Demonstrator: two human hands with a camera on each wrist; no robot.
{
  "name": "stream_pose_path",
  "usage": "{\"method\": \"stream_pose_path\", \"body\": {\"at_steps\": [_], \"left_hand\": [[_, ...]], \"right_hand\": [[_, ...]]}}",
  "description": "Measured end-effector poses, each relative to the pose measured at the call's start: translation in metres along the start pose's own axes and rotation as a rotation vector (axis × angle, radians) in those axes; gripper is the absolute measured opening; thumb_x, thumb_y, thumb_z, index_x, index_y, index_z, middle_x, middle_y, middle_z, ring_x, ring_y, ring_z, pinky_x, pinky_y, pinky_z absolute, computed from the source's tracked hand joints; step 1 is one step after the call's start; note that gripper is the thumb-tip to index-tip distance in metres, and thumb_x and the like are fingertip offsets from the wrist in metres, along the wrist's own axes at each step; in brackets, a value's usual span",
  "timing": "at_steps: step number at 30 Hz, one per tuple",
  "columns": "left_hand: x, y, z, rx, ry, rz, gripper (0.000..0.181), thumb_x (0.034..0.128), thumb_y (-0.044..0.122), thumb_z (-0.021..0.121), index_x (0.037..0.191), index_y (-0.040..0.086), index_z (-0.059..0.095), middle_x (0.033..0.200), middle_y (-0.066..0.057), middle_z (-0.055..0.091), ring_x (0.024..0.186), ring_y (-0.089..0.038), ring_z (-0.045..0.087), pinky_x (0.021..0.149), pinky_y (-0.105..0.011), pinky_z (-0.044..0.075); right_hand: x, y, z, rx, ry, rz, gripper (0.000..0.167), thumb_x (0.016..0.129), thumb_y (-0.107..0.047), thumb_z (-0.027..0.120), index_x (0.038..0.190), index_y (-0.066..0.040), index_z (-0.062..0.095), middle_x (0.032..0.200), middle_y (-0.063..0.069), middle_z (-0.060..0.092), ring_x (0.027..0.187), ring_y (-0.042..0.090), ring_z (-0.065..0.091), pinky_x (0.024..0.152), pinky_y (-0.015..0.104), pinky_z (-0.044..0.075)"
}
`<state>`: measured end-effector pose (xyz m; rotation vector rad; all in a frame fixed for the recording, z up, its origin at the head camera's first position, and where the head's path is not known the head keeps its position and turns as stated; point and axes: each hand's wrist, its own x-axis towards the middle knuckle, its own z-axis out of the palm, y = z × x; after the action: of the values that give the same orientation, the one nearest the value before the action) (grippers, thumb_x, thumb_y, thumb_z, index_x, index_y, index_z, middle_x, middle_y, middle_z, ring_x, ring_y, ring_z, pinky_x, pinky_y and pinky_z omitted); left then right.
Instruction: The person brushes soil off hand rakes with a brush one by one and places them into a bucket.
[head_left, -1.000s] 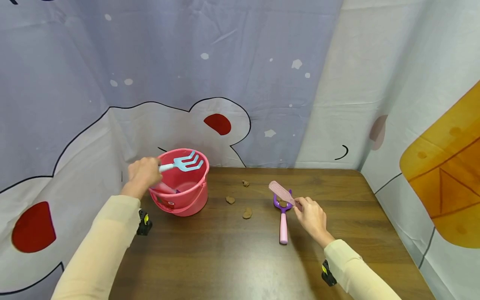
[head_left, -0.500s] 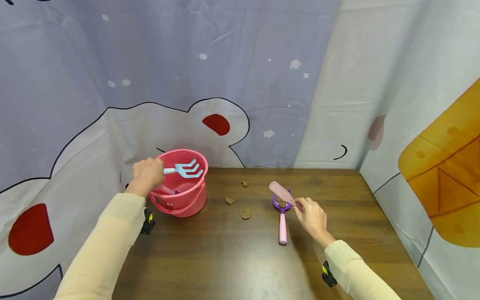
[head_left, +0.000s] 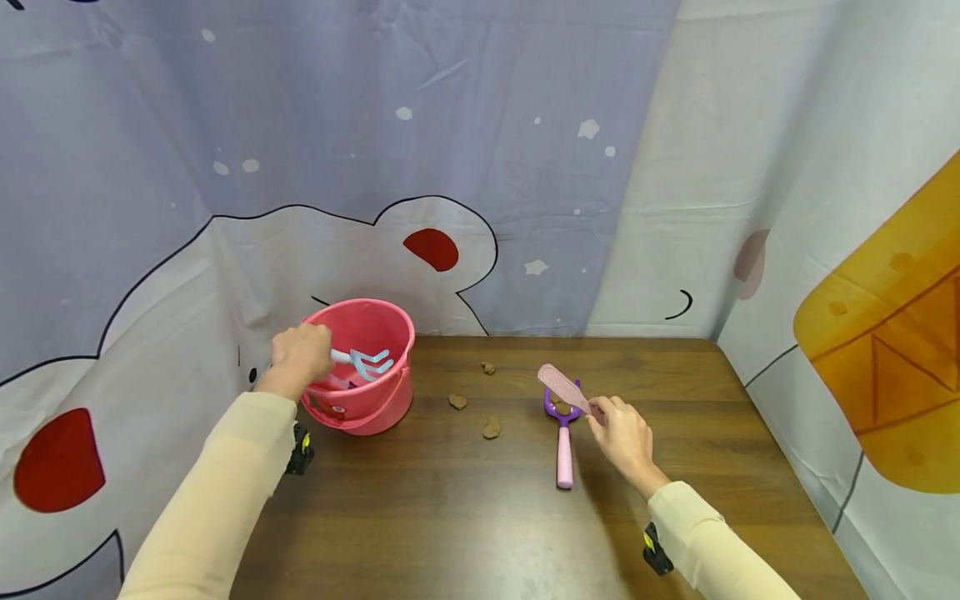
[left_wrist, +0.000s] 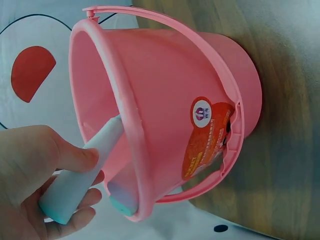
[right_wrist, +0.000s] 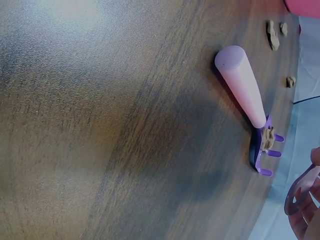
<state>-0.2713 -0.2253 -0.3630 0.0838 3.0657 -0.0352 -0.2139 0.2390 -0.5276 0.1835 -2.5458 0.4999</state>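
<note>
Inside the bucket (left_wrist: 157, 95), blue rake (head_left: 359, 363) near rim (left_wrist: 135, 145), room behind

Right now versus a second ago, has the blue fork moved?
Yes. In the head view, judged against the pink bucket, the blue fork has moved down the picture, away from the far rim.

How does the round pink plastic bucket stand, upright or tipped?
Upright: the bucket rests base-down on the brown wood-grain table, mouth up.

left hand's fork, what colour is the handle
The handle is white with a teal end, clearest in the left wrist view.
</note>
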Motion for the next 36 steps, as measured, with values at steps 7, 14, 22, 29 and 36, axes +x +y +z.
{"method": "stream_pose_path", "body": {"at_steps": [7,14,22,29,36], "left_hand": [[-0.001,0.0,0.005,-0.023,0.024,-0.002,0.017,0.0749,0.014,0.063,0.086,0.002,0.061,0.079,-0.016,0.059,0.073,-0.034,0.057,0.055,-0.043,0.045],[-0.003,-0.002,0.011,-0.041,0.018,0.015,0.021,0.0734,0.021,0.07,0.082,0.004,0.062,0.076,-0.013,0.06,0.073,-0.032,0.057,0.062,-0.045,0.045],[-0.006,-0.004,0.011,-0.096,0.048,0.019,0.013,0.0769,0.015,0.061,0.083,0.003,0.065,0.079,-0.013,0.063,0.08,-0.038,0.057,0.073,-0.05,0.04],[-0.005,-0.001,0.005,-0.123,0.17,0.045,0.016,0.0811,0.013,0.056,0.088,0.003,0.066,0.079,-0.015,0.062,0.076,-0.037,0.058,0.065,-0.049,0.045],[-0.005,0.007,-0.002,-0.17,0.217,0.05,0.02,0.0833,0.017,0.055,0.095,0.005,0.066,0.084,-0.013,0.062,0.079,-0.035,0.058,0.062,-0.047,0.047]], "right_hand": [[-0.001,-0.001,0.0,-0.003,-0.001,-0.007,0.021,0.07,-0.012,0.076,0.09,-0.013,0.069,0.079,0.004,0.065,0.064,0.025,0.059,0.051,0.042,0.046],[0.0,-0.001,0.0,-0.003,-0.004,-0.008,0.022,0.069,-0.012,0.076,0.09,-0.013,0.069,0.079,0.004,0.065,0.063,0.023,0.058,0.051,0.041,0.046],[0.0,0.0,0.001,-0.004,-0.002,-0.011,0.022,0.07,-0.012,0.076,0.09,-0.013,0.069,0.08,0.005,0.065,0.065,0.025,0.059,0.052,0.042,0.047],[-0.002,0.002,0.0,-0.01,-0.015,0.022,0.021,0.07,-0.014,0.075,0.091,-0.013,0.069,0.08,0.004,0.065,0.068,0.027,0.06,0.054,0.044,0.047],[-0.002,0.005,-0.001,-0.013,-0.013,0.032,0.021,0.071,-0.015,0.075,0.092,-0.013,0.069,0.082,0.005,0.065,0.07,0.028,0.061,0.055,0.046,0.047]]}}
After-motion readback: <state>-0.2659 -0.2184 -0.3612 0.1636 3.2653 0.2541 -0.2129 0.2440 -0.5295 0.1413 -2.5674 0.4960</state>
